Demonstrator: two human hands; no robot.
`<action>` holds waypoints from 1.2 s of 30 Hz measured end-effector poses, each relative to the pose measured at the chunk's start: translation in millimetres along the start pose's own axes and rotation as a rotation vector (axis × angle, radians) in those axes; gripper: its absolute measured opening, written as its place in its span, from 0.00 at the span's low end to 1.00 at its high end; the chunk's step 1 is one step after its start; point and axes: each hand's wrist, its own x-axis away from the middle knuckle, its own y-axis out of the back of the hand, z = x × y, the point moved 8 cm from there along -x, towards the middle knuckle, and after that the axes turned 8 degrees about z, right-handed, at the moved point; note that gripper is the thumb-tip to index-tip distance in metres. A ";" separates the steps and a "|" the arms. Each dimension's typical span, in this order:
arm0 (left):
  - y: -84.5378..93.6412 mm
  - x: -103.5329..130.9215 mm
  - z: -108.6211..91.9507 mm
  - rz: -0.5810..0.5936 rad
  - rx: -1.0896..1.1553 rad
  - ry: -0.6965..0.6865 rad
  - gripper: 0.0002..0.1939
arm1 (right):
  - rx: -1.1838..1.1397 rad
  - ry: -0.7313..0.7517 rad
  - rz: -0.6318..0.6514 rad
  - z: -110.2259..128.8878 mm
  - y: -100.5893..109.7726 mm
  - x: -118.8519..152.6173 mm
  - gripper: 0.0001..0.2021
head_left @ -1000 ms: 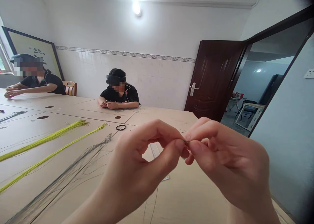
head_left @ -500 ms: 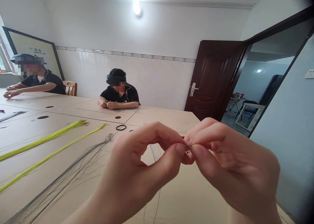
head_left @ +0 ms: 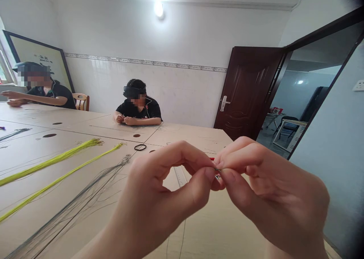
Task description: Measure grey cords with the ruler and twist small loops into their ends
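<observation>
Left hand (head_left: 170, 192) and right hand (head_left: 273, 187) pinch a thin, dark, greyish strand (head_left: 218, 170)

Holds left hand (head_left: 167, 194) and right hand (head_left: 275, 194) raised close together, pinching with thumb and bent forefinger of each.

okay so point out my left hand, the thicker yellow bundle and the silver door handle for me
Left hand (head_left: 155, 189): head view, below the knuckles.
Thicker yellow bundle (head_left: 57, 159): head view, on the strands about midway along its visible length.
Silver door handle (head_left: 223, 103): head view, on its plate.
</observation>
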 end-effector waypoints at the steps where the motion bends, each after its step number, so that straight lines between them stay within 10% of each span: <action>1: 0.2 0.0 0.3 0.000 0.004 0.004 0.08 | 0.003 0.001 0.000 0.3 -0.2 0.4 0.06; 36: 1.8 1.0 -2.2 -0.008 -0.065 -0.040 0.08 | 0.043 0.030 0.011 3.9 0.4 1.7 0.06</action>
